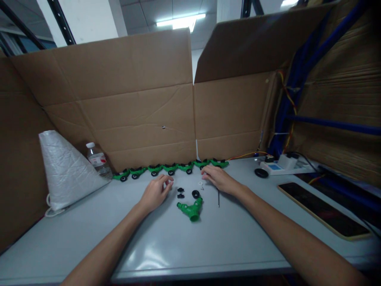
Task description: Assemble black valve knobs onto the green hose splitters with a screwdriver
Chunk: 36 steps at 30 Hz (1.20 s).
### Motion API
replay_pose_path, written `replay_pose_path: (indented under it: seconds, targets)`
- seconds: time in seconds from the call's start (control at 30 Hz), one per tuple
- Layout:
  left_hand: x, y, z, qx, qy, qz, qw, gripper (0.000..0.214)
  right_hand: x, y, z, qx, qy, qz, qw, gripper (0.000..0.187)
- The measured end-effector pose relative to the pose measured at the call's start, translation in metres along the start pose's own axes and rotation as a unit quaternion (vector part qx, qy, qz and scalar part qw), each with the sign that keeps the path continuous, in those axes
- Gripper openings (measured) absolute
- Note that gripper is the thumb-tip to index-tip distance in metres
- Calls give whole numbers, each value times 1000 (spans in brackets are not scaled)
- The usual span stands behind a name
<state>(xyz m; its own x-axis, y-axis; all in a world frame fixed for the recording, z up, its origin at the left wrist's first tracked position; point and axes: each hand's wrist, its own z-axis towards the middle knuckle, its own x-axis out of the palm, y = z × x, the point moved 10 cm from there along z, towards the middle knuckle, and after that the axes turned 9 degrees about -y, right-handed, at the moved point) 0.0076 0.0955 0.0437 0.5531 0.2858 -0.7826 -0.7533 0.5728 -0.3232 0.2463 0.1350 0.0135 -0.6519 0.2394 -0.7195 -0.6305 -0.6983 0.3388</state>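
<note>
My left hand (156, 193) rests on the table, fingers loosely bent and apart, holding nothing. My right hand (218, 178) is over the table with fingers slightly spread and nothing visibly gripped. A thin metal rod (218, 198) sticks out from beneath it; its other end is hidden. Between the hands lies a green Y-shaped plastic fitting (192, 209), its wide round opening toward me. Just behind it are a black ring (195, 194) and two small black clips (180, 193). A small white washer (200, 183) and a tiny pale piece lie near my right fingertips.
Several green fittings with black parts (170, 169) line the cardboard wall (143, 119). At left stand a silvery wrapped cone (68, 171) and a water bottle (99, 161). To the right are a black disc (261, 173), a power strip (275, 169) and a phone (321, 208).
</note>
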Motion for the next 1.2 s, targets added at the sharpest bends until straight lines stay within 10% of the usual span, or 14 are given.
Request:
replay_pose_path:
  seconds: [1.2]
  targets:
    - [1, 1, -4, 3, 3, 10, 1000, 31, -5, 3, 1, 39, -11, -59, 997, 18]
